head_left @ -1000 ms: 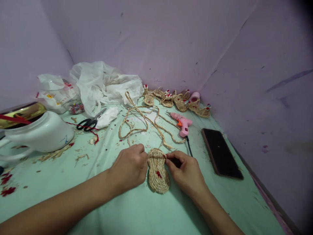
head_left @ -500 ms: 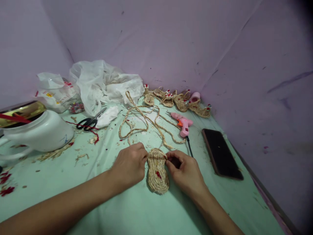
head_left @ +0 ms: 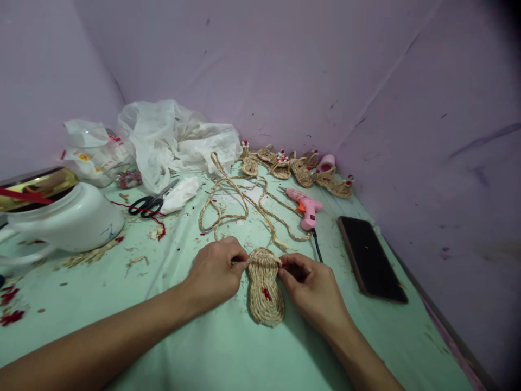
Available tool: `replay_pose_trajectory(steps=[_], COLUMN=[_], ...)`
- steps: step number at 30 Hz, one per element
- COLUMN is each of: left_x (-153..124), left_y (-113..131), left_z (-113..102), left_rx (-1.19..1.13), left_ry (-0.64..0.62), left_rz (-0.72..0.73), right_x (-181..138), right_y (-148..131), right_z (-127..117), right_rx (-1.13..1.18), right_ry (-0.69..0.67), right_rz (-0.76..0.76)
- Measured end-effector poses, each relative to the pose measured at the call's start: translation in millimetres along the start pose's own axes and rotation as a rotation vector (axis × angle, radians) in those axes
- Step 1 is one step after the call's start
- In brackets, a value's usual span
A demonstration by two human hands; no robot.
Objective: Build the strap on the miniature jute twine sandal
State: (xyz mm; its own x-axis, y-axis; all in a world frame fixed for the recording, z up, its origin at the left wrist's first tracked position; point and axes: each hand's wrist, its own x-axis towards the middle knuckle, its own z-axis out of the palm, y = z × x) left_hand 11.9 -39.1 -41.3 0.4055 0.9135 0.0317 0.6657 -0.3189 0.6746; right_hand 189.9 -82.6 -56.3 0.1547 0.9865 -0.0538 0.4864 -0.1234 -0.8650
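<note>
A small slipper sole of coiled straw braid (head_left: pixel 265 304) lies flat on the green cloth, with a red mark at its middle. Across its wider upper part runs a short straw cord (head_left: pixel 264 262). My left hand (head_left: pixel 217 271) is closed in a pinch at the cord's left end, against the sole's edge. At the opposite end, my right hand (head_left: pixel 311 285) pinches the cord between thumb and forefinger. The fingertips partly hide both ends. Beyond the hands, a long braided straw rope (head_left: pixel 260 203) lies in loose loops.
A pink glue gun (head_left: pixel 305 207) with a black cable lies behind my right hand, and a phone (head_left: pixel 372 259) to its right. Small straw slippers (head_left: pixel 301 172) line the wall. Black-handled scissors (head_left: pixel 148 205), a plastic bag (head_left: pixel 179 138) and a white pot (head_left: pixel 69 220) stand leftward.
The whole view has shifted slightly. Both hands keep their pinch at the sole's two sides, and a little more of the left thumb and fingers shows.
</note>
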Motion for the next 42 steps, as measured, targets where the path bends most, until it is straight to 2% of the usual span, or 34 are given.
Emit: replay_pose_trajectory(steps=[7, 14, 20, 42], left_x=[2.4, 1.4, 1.7, 1.6], left_y=[-0.4, -1.2, -0.2, 0.3], left_z=[-0.5, -0.5, -1.1, -0.7], left_rx=[-0.137, -0.131, -0.136, -0.137], left_ry=[0.042, 0.039, 0.035, 0.056], left_rz=[-0.027, -0.004, -0.008, 0.014], right_x=[1.8, 0.2, 1.0, 1.5], right_y=[-6.2, -2.1, 1.0, -4.5], right_z=[0.5, 1.3, 0.4, -0.6], right_rx=[0.203, 0.119, 0.140, 0.204], right_ry=[0.001, 0.019, 0.000, 0.020], right_rz=[0.088, 0.056, 0.018, 0.077])
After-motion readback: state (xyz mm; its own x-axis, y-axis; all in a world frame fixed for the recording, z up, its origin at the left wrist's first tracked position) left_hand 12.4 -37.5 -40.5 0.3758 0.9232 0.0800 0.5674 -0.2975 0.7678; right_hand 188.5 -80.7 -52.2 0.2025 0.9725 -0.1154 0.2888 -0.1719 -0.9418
